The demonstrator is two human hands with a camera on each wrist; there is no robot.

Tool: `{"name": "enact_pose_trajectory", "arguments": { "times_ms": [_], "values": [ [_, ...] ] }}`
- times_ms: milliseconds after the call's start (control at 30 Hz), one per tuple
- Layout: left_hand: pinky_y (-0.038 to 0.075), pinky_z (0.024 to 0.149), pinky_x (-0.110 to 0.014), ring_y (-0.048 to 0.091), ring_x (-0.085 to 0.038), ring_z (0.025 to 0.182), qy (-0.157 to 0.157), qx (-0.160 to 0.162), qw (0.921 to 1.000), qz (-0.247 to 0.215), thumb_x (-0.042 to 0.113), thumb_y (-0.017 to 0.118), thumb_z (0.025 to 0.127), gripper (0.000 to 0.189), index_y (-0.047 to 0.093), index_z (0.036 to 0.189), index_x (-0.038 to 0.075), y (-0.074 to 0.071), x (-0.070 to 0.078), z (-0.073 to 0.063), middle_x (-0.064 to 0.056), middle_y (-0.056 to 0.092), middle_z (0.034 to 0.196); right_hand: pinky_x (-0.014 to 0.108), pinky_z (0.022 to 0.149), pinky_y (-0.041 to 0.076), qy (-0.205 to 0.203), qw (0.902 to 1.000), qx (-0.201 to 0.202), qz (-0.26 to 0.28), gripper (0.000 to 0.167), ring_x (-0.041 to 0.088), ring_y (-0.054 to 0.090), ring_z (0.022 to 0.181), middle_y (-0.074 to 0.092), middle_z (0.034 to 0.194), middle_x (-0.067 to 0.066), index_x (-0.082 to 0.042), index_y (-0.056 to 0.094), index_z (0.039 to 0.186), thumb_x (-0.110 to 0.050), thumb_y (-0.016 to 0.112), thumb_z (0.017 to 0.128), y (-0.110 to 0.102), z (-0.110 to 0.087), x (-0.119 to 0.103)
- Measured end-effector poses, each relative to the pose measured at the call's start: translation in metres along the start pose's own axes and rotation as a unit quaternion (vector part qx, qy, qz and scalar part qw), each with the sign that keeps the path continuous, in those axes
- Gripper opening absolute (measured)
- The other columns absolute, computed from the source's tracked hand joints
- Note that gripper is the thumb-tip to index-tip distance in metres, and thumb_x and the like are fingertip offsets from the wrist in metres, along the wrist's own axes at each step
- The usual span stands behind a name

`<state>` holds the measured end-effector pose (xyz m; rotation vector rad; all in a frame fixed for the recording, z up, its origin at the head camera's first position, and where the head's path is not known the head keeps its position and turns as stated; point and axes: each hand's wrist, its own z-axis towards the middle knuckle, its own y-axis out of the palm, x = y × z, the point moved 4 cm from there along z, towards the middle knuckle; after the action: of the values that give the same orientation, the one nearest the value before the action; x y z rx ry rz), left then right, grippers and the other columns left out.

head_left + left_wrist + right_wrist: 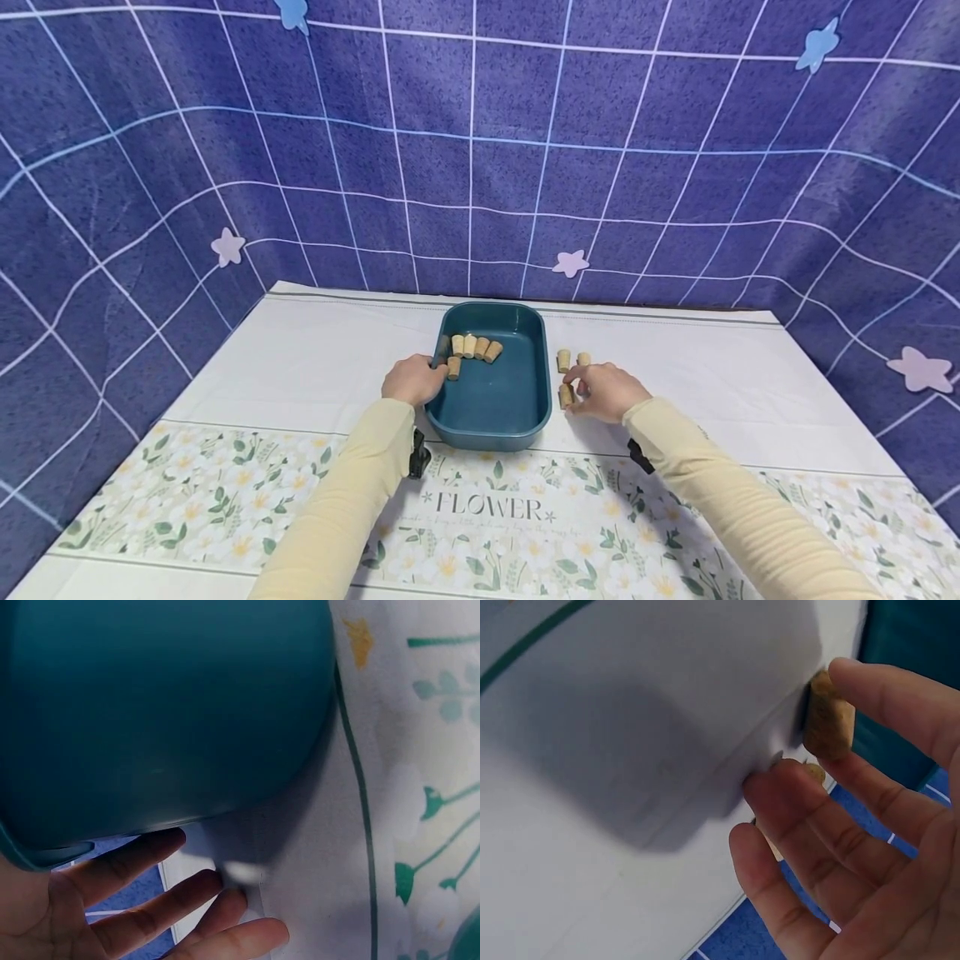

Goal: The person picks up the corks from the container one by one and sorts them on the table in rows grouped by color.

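A deep teal basin [491, 440] stands on the table in the head view, with several cork stoppers [482, 347] lying along its left side. My left hand [414, 380] grips the basin's left rim, thumb over the edge. In the left wrist view, the fingers [157, 915] of that hand spread beneath the outer wall. Right of the basin, my right hand [606, 392] pinches a cork stopper [829, 720] at its two ends between thumb and index finger, at the tabletop. Two more cork stoppers lie just beyond, one [563, 360] in plain view and the other [583, 358] partly behind the hand.
A white table covering [322, 350] with a printed flower band [495, 508] lies under everything. Blue gridded cloth [480, 150] with star shapes hangs behind the table and at both sides. A dark band with a small device [418, 454] sits on the left wrist.
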<state>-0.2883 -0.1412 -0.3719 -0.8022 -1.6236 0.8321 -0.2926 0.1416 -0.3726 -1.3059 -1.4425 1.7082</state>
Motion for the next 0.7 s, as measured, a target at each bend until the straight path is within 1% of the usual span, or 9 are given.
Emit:
{"name": "enact_pose_trajectory", "arguments": {
  "times_ms": [100,233,400,567,633,700],
  "values": [
    [0.044,0.067,-0.036,0.06,-0.028,0.079,0.0,0.001,1.0,0.001,0.03,0.049,0.105,0.037,0.071,0.111,0.001,0.0,-0.001,0.001,-0.013,0.063,0.084,0.038,0.074,0.051,-0.02,0.9998,0.004,0.008,0.043,0.017,0.06,0.076,0.067,0.087,0.003,-0.002,0.07,0.12,-0.013,0.082,0.08,-0.004,-0.001,0.002],
    [0.047,0.071,-0.039,0.061,-0.03,0.083,0.003,0.001,1.0,0.003,0.03,0.049,0.105,0.039,0.071,0.117,0.0,0.0,-0.001,0.002,-0.015,0.067,0.094,0.044,0.079,0.053,-0.039,0.999,0.013,0.014,0.043,0.023,0.064,0.082,0.069,0.093,0.009,-0.001,0.07,0.121,-0.01,0.079,0.079,-0.011,-0.003,0.003],
    [0.048,0.073,-0.04,0.062,-0.03,0.085,0.002,-0.003,1.0,0.003,0.03,0.049,0.105,0.04,0.07,0.121,0.0,0.001,-0.001,0.003,-0.017,0.069,0.099,0.046,0.082,0.053,-0.041,0.9989,0.016,0.015,0.042,0.024,0.067,0.084,0.071,0.1,0.015,-0.001,0.069,0.122,-0.011,0.079,0.082,-0.024,-0.004,0.0],
    [0.052,0.082,-0.044,0.064,-0.032,0.092,0.002,-0.005,1.0,0.007,0.03,0.049,0.106,0.042,0.067,0.128,-0.001,0.001,-0.001,0.003,-0.021,0.07,0.114,0.046,0.082,0.053,-0.044,0.9987,0.023,0.012,0.042,0.021,0.067,0.08,0.071,0.102,0.017,0.001,0.068,0.123,-0.015,0.079,0.086,-0.035,-0.004,-0.005],
    [0.052,0.082,-0.045,0.064,-0.032,0.093,0.002,-0.006,0.9999,0.009,0.03,0.049,0.106,0.043,0.067,0.129,-0.001,0.001,0.0,0.002,-0.021,0.07,0.115,0.046,0.082,0.053,-0.044,0.9986,0.027,0.012,0.043,0.021,0.066,0.08,0.071,0.101,0.016,0.001,0.068,0.124,-0.016,0.079,0.086,-0.037,-0.003,-0.007],
    [0.052,0.081,-0.044,0.064,-0.032,0.091,0.001,-0.007,0.9999,0.008,0.03,0.049,0.106,0.042,0.068,0.127,0.0,0.001,-0.001,0.002,-0.021,0.07,0.112,0.045,0.082,0.053,-0.044,0.9985,0.03,0.01,0.043,0.021,0.066,0.082,0.072,0.101,0.014,0.0,0.068,0.124,-0.017,0.079,0.086,-0.039,-0.003,-0.009]
  ]
}}
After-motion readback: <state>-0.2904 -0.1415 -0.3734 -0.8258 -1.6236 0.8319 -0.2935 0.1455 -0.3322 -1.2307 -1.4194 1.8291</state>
